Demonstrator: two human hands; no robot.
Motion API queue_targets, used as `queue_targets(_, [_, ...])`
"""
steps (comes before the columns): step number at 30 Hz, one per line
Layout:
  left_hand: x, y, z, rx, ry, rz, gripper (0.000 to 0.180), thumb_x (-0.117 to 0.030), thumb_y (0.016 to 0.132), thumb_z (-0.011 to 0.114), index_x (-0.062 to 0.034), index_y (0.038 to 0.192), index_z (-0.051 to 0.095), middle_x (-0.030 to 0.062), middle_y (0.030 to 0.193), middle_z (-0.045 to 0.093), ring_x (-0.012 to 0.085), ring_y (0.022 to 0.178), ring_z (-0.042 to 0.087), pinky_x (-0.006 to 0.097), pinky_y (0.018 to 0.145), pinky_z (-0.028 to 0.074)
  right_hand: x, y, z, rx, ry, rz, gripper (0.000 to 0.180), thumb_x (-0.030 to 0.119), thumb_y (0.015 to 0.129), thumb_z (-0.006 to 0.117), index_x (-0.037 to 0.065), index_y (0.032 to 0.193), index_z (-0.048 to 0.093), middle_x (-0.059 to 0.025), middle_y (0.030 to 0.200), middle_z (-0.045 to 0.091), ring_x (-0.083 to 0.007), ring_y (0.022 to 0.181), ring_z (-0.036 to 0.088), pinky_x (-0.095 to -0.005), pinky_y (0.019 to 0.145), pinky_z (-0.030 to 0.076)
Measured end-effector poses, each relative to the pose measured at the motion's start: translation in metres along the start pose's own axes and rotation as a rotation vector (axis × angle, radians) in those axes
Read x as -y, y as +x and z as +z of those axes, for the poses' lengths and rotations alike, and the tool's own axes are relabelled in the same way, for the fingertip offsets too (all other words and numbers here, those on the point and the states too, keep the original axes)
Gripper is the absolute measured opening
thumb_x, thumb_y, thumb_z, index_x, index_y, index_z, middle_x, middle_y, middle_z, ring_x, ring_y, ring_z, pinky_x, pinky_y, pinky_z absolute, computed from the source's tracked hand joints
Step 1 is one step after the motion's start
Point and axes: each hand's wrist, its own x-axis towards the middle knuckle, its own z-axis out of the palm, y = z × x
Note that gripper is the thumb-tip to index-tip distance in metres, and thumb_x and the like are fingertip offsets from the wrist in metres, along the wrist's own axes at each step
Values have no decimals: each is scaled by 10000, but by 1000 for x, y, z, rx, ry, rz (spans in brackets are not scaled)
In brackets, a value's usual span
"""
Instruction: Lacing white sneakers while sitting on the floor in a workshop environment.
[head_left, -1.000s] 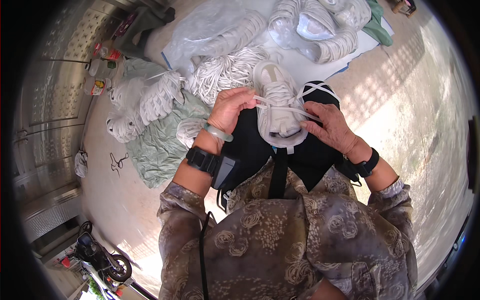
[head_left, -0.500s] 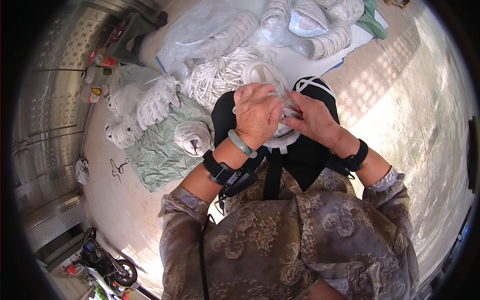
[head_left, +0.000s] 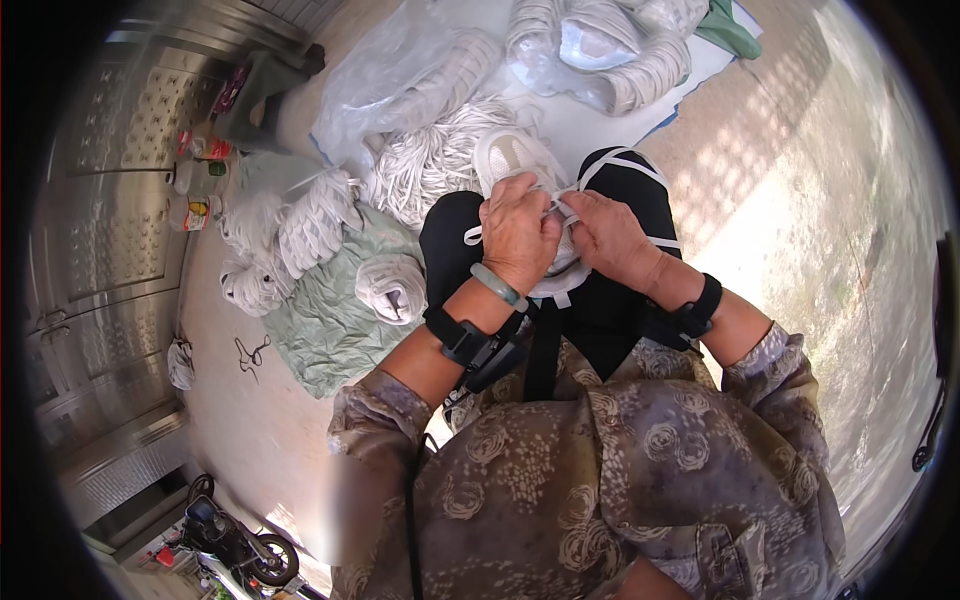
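On my lap lies a white shoe (head_left: 507, 153) with a mesh toe, its toe pointing away from me. A white shoelace (head_left: 564, 208) runs across its upper between my hands. Over the left side of the shoe, my left hand (head_left: 520, 238) is closed on the lace, and a loop shows beside its knuckles. My right hand (head_left: 618, 236) pinches the lace at the shoe's right side, thumb and fingers together. One stretch of lace trails over my right knee. My hands hide most of the shoe's middle.
Beyond my knees lies a heap of white shoelaces (head_left: 432, 165). To the left, a green cloth (head_left: 335, 335) carries rolled white shoes (head_left: 391, 288) and several more laced shoes (head_left: 318, 225). Clear plastic bags (head_left: 375, 75) with shoes stand farther off. Bottles (head_left: 200, 178) line the metal door.
My right hand has shifted slightly left and down, and the lace now shows between my hands. More lace lies over my right knee. The whole view has shifted a little.
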Motion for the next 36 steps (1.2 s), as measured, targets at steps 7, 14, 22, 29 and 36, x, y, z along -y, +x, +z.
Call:
queue_targets(7, [-11, 10, -3, 53, 224, 89, 114, -66, 630, 611, -35, 737, 586, 142, 1141, 523, 317, 1063, 464, 467, 903, 304, -7, 2, -7, 65, 179, 10, 355, 63, 702, 516, 5, 1052, 502, -194, 851, 577, -356, 781, 576, -412, 689, 469])
queue_targets(14, [-10, -22, -60, 75, 248, 192, 74, -40, 628, 546, -32, 699, 526, 125, 1239, 463, 339, 1144, 415, 515, 986, 223, 9, -8, -10, -6, 104, 68, 419, 128, 697, 567, 9, 1085, 464, -181, 832, 576, -342, 756, 581, -405, 662, 466])
queue_targets(22, [147, -212, -187, 264, 918, -596, 83, -94, 704, 528, -63, 750, 590, 96, 1187, 497, 302, 1121, 426, 549, 955, 250, 6, -11, -10, -39, 135, 95, 432, 150, 698, 583, 12, 1090, 466, -173, 822, 570, -342, 730, 577, -406, 647, 463])
queue_targets(29, [156, -212, -177, 360, 675, -827, 134, -177, 706, 640, -124, 826, 614, 90, 1151, 546, 300, 1079, 470, 496, 921, 299, 5, -10, -8, -9, 89, 74, 427, 151, 699, 598, 22, 1089, 484, -148, 778, 553, -321, 702, 577, -391, 625, 465])
queue_targets(36, [84, -74, -91, 94, 69, -196, 328, -89, 689, 662, -26, 1001, 582, 176, 1128, 559, 312, 1041, 528, 364, 907, 400, 15, -6, -30, 91, 231, 184, 285, 164, 737, 637, 25, 971, 555, -119, 747, 564, -292, 641, 560, -340, 581, 455])
